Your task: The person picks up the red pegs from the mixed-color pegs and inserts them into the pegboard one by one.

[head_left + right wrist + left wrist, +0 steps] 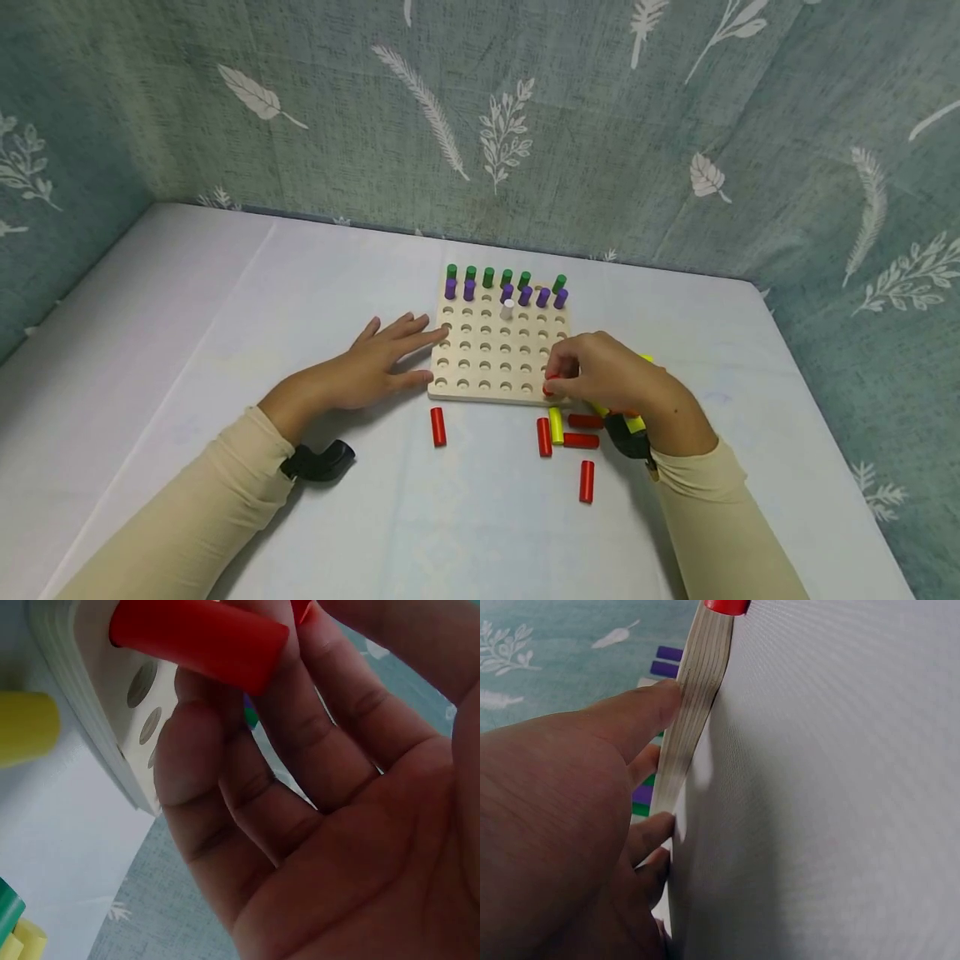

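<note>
A pale wooden pegboard (483, 398) lies on the table with rows of round holes. My left hand (375, 362) is spread at the board's left side, its thumb and index finger touching the edge. At the front right corner, my right hand (607, 371) pinches a red peg (551, 387) between thumb and fingers, over the front row. In the right wrist view another red peg (202, 641) stands in a hole beside the fingers. Green pegs (488, 277) and purple pegs (468, 290) fill most of the back two rows; a white peg (507, 309) stands just in front.
Loose red pegs (544, 437) and a yellow peg (556, 426) lie before the board's right side. One red peg (438, 427) lies before its left corner. More yellow pegs (635, 423) lie partly hidden under the right wrist. Patterned green cloth (480, 125) hangs behind the table.
</note>
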A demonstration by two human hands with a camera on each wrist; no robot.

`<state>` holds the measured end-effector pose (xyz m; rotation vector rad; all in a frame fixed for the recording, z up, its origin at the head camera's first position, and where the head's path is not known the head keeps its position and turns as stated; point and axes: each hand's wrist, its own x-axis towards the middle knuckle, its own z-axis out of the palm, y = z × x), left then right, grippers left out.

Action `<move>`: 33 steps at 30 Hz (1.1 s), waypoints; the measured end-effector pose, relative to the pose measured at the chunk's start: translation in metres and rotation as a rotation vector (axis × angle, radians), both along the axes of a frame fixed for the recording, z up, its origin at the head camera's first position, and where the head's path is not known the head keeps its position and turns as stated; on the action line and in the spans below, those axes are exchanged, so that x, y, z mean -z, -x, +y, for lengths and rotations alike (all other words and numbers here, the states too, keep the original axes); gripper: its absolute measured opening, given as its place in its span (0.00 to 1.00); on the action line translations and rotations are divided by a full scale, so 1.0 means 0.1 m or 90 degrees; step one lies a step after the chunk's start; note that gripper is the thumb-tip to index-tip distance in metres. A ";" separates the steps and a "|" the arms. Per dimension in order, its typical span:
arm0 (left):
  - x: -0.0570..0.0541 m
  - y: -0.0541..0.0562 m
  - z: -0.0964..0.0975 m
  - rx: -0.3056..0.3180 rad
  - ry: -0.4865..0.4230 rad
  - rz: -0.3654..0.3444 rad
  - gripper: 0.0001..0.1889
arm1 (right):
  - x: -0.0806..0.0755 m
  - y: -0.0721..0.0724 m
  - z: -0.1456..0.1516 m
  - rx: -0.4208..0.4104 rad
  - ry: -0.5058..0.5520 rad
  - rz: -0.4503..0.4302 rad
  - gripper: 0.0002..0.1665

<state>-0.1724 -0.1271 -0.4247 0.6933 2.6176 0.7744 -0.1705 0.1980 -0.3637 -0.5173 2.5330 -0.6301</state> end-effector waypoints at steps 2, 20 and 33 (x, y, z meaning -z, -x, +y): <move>0.00 0.00 0.00 0.002 -0.001 0.000 0.37 | -0.01 0.00 0.00 -0.002 0.001 -0.001 0.05; 0.00 0.00 0.02 -0.001 -0.004 0.009 0.37 | -0.02 -0.01 0.01 -0.011 0.026 0.071 0.10; 0.01 0.01 0.01 -0.003 0.003 0.008 0.37 | -0.17 -0.20 -0.18 -0.010 0.123 0.142 0.08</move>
